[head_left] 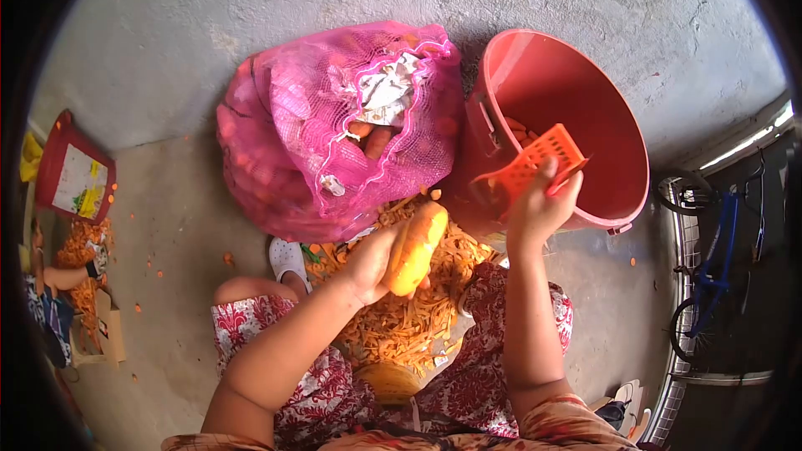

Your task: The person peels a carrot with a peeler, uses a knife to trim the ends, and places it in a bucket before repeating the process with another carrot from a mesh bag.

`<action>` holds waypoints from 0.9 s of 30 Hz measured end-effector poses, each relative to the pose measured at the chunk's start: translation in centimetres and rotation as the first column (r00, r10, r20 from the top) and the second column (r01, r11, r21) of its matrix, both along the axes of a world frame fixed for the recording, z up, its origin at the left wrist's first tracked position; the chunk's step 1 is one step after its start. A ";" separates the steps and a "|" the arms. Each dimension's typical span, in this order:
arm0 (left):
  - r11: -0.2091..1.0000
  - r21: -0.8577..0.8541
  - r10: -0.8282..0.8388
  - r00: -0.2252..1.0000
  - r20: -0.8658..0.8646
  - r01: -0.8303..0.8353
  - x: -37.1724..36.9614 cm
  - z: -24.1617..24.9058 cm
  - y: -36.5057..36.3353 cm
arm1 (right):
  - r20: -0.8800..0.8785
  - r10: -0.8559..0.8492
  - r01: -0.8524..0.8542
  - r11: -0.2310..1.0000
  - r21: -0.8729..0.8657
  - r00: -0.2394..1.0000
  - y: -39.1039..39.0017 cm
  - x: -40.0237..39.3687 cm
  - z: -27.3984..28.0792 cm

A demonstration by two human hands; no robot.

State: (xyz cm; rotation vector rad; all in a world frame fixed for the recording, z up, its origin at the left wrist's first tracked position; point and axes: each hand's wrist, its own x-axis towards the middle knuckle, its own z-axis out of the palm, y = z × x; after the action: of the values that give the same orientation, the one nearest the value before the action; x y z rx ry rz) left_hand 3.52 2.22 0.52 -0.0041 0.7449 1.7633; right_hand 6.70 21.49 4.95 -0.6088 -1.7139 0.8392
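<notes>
A peeled, yellow-orange carrot (415, 250) lies in my left hand (373, 266), whose fingers wrap round it from the left and below. My right hand (541, 207) grips an orange perforated peeler or grater (547, 153) over the near left rim of a large red bucket (618, 129). Some carrots (516, 129) show inside the bucket. Left of it stands a pink mesh sack (292, 117), with carrots (378, 143) and crumpled paper (387, 92) at its opening. Orange peelings (393, 330) are heaped on the floor beneath my hands.
At the far left a co-worker's gloved hand (98, 260) is by another heap of peelings (73, 242), near a red bucket (63, 154) and a cardboard box (109, 326). A grey wall (200, 25) rises behind. A blue bicycle (716, 267) stands at the right.
</notes>
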 end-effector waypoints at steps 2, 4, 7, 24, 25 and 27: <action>0.999 -0.019 0.040 0.998 0.042 -0.039 -0.3 0.0 0.1 | 0.002 0.136 -0.135 0.985 0.111 0.991 -2.3 0.2 0.2; 0.997 -0.032 0.078 0.991 0.112 -0.075 -0.3 0.3 0.2 | -0.045 0.318 -0.316 0.948 0.042 0.947 -4.5 0.3 0.1; 0.996 -0.034 0.084 0.994 0.074 -0.081 0.0 0.8 0.2 | 0.054 0.346 -0.349 0.932 0.101 0.937 -6.7 1.1 -0.2; 0.999 0.039 0.016 0.996 0.083 -0.020 -0.5 0.0 -0.1 | -0.062 0.294 -0.300 0.943 -0.148 0.954 -3.2 0.0 -0.2; 0.998 0.062 0.008 0.997 0.079 -0.013 -0.5 -0.1 0.0 | -0.101 0.367 -0.380 0.900 -0.215 0.925 -4.4 0.3 0.4; 0.999 0.003 0.045 0.993 0.114 -0.045 -0.3 0.5 0.4 | -0.053 0.421 -0.423 0.905 -0.031 0.905 -5.6 0.9 -0.5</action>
State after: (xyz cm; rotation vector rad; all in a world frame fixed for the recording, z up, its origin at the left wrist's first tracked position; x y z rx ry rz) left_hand 3.22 2.63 1.00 -0.1176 0.6622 1.7921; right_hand 7.56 15.86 4.44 -0.2391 -1.8192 1.1858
